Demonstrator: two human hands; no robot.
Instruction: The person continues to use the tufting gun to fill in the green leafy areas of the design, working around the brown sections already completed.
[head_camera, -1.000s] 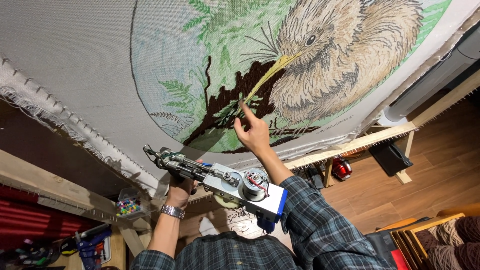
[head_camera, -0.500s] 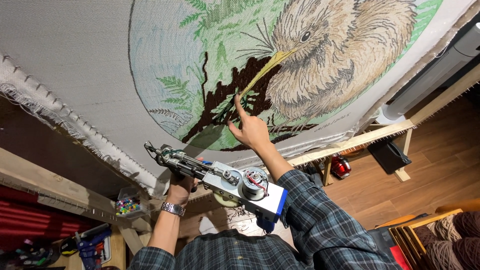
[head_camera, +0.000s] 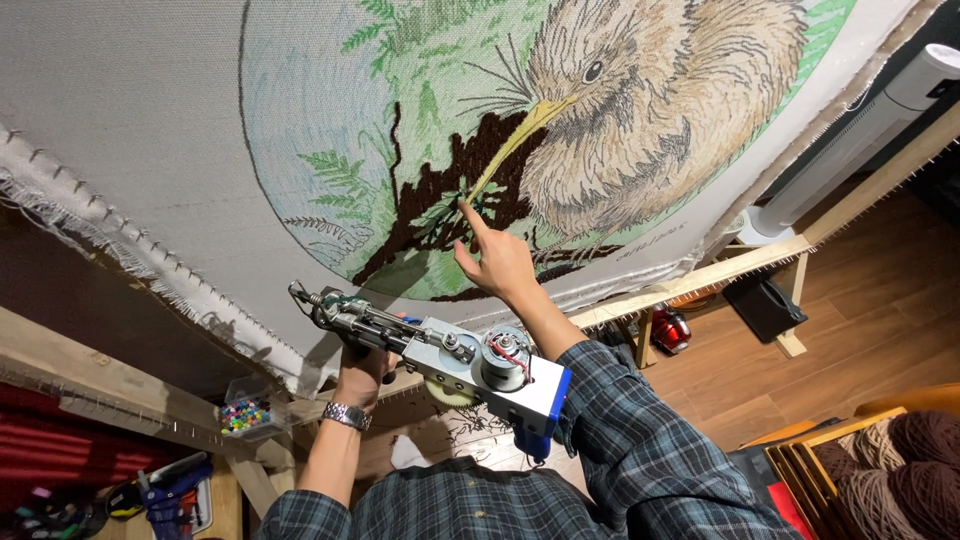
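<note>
Fingertip of right hand (head_camera: 497, 262) has crept up the stretched cloth (head_camera: 130, 120) over the last second; it now touches the dark-brown tufted patch just below the bird's beak (head_camera: 515, 140), centre frame, fingers loosely apart. Left hand (head_camera: 362, 368) stays clamped on the tufting gun (head_camera: 450, 355), lower centre, its tip just off the cloth. Reads as checking stitches, gun idle.

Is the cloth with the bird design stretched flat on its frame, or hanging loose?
Stretched flat: the cloth lies smooth, its frayed edge hooked on pins along the wooden frame.
</note>
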